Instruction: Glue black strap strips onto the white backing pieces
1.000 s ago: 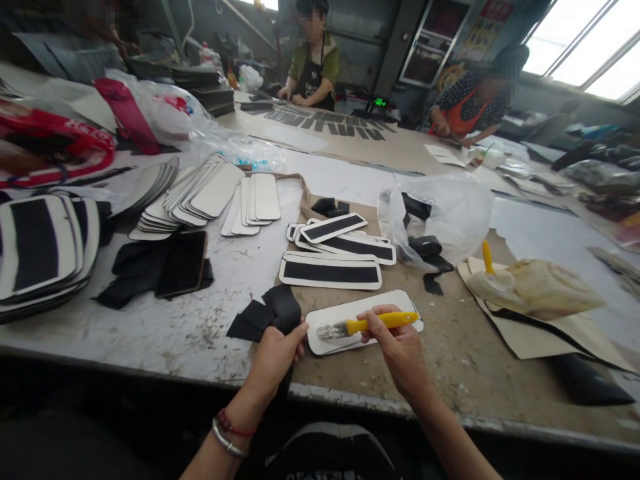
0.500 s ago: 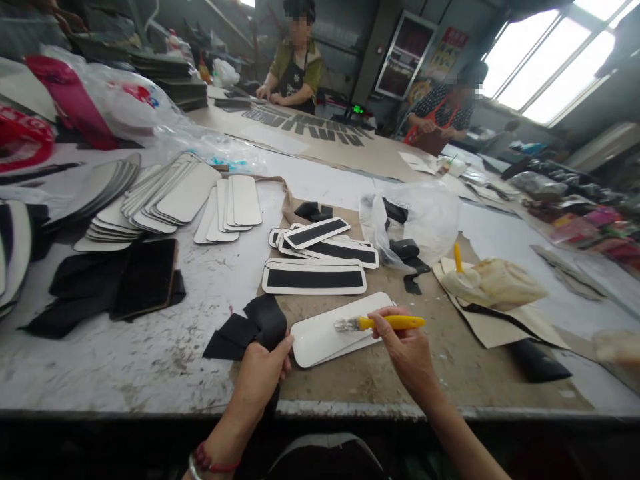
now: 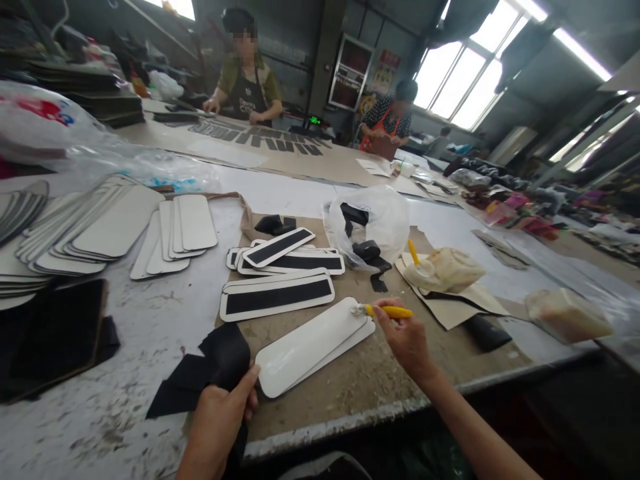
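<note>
My right hand (image 3: 406, 340) is closed around a yellow-handled brush (image 3: 387, 311). Its bristles touch the far right end of a white rounded panel (image 3: 305, 347) lying on a brown sheet (image 3: 350, 383) in front of me. A second white panel lies under the first. My left hand (image 3: 220, 417) is closed on a strip of black fabric (image 3: 207, 367) at the panel's left end.
Panels with black strips (image 3: 277, 295) lie just beyond. Stacks of plain white panels (image 3: 107, 227) sit at the left. A plastic bag (image 3: 370, 223), a glue-crusted container (image 3: 443, 270) and a dark block (image 3: 55, 337) are nearby. Two people work at the table's far side.
The brush has slid from the panel's left part to its right end. The camera has turned right, so everything has shifted left in view. My left hand still holds the black fabric.
</note>
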Demonstrator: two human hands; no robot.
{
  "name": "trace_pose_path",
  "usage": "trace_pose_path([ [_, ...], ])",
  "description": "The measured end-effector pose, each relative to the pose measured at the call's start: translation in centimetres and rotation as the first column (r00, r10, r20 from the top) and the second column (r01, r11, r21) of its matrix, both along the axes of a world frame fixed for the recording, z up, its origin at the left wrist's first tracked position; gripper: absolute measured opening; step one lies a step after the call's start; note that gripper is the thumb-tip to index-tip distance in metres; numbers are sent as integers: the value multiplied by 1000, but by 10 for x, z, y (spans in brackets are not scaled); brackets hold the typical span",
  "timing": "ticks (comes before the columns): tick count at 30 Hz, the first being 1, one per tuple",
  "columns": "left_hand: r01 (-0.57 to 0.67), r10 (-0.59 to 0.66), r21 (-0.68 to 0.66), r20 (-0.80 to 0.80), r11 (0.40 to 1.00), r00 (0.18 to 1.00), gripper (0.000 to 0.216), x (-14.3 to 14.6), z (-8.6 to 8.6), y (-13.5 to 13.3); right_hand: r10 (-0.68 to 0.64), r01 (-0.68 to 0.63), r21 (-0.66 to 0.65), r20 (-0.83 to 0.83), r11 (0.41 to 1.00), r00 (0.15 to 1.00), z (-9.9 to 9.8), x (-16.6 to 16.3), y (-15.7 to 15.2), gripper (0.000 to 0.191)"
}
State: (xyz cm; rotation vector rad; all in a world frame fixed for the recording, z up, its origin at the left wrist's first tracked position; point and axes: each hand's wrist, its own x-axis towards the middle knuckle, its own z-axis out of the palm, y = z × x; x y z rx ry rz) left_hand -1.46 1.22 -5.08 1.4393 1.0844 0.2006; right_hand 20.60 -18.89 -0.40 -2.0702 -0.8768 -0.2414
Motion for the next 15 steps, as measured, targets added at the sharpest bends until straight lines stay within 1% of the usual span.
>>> trace_pose_path([
  [3, 16, -16, 4, 1, 1000, 1000, 58, -2, -4, 1, 61, -60, -10, 111, 998, 992, -2, -2, 0, 12],
  [6, 26, -26, -1, -9, 1000, 1000, 59, -3, -10, 2, 144, -139, -39, 172, 989, 974, -7, -18, 4, 9],
  [8, 12, -12, -1, -5, 1000, 1000, 59, -3, -12, 2, 203, -200, -33, 152, 979, 967, -8, -35, 8, 11],
  [11, -22, 22, -8, 9, 1000, 1000, 59, -2, -11, 1, 268, -272, 53, 67, 961, 961, -4, -55, 12, 14],
  [13, -23, 23, -17, 15, 1000, 1000, 58, -2, -7, 0, 252, -258, 98, 72, 961, 965, -2, -56, 11, 16],
  [15, -23, 24, -32, 30, 999, 999, 57, -1, -4, -1, 205, -217, 85, 137, 972, 969, -4, -50, 9, 18],
])
